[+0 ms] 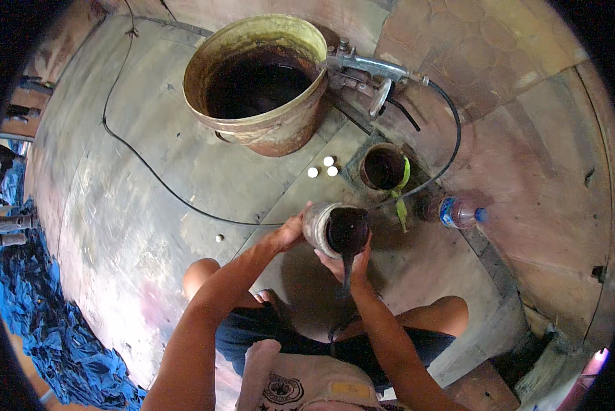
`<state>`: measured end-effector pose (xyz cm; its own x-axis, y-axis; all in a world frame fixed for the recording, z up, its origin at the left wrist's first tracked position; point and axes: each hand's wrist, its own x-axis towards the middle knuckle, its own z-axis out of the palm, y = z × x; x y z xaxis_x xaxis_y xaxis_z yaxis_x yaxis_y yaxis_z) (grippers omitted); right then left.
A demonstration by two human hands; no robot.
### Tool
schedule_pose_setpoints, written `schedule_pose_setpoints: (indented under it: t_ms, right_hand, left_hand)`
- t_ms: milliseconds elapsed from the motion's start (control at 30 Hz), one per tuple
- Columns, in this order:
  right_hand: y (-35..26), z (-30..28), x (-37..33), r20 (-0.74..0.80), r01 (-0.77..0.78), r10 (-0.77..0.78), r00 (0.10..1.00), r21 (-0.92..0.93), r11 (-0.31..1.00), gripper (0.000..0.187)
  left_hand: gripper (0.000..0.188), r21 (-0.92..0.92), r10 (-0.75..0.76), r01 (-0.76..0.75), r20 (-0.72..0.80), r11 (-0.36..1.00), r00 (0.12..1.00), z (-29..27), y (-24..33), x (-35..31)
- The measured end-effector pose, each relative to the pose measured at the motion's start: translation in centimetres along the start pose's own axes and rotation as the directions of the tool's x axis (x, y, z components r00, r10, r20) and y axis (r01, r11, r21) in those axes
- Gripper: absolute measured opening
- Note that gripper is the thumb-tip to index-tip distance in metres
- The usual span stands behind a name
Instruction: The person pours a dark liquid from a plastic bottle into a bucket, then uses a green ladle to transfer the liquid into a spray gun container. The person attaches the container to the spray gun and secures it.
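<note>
A stained tin can (324,226) is tilted toward me, and a dark liquid stream (346,270) runs from its mouth downward. My left hand (290,231) grips the can's side. My right hand (345,264) cups it from underneath. What catches the liquid is hidden behind my right forearm. A smaller open can (383,166) with dark contents and a green-handled tool stands just beyond.
A large rusty bucket (270,127) of dark liquid sits at the back, a metal spray gun (366,68) with black hose beside it. Three small white caps (323,168), a plastic bottle (455,211) with blue cap, a black cable (150,171) and blue cloth (47,322) lie on the boards.
</note>
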<state>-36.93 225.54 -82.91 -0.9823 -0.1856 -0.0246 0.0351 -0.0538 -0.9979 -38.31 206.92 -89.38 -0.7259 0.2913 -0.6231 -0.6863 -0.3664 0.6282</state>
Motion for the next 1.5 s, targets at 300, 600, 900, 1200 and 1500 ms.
schedule_pose_setpoints:
  t_ms: [300, 600, 900, 1200, 1500]
  right_hand:
    - [-6.2, 4.2, 5.5, -0.007, 0.242, -0.283, 0.959, -0.497, 0.833, 0.110]
    - [-4.9, -2.7, 5.7, -0.124, 0.276, -0.416, 0.901, -0.578, 0.768, 0.054]
    - [-3.4, -10.0, 8.6, -0.180, 0.048, -0.401, 0.898, -0.866, 0.497, 0.037]
    - [-4.4, -9.2, 12.4, 0.182, 0.232, 0.176, 0.967, -0.916, -0.328, 0.025]
    - [-2.2, -13.3, 12.9, -0.174, -0.008, 0.574, 0.800, -0.960, -0.280, 0.044]
  left_hand:
    - [0.092, -0.730, 0.215, -0.034, 0.156, 0.682, 0.964, 4.5, 8.4, -4.9]
    - [0.086, -0.873, 0.328, 0.027, 0.211, 0.487, 0.921, 2.4, 11.1, -7.0]
    - [0.088, -0.873, 0.448, 0.069, 0.314, 0.483, 0.837, 1.8, 12.0, -8.1]
    - [0.087, -0.900, 0.372, 0.073, 0.250, 0.429, 0.894, 2.6, 12.6, -7.8]
    - [0.081, -0.894, 0.478, 0.125, 0.343, 0.431, 0.809, 2.6, 12.4, -7.8]
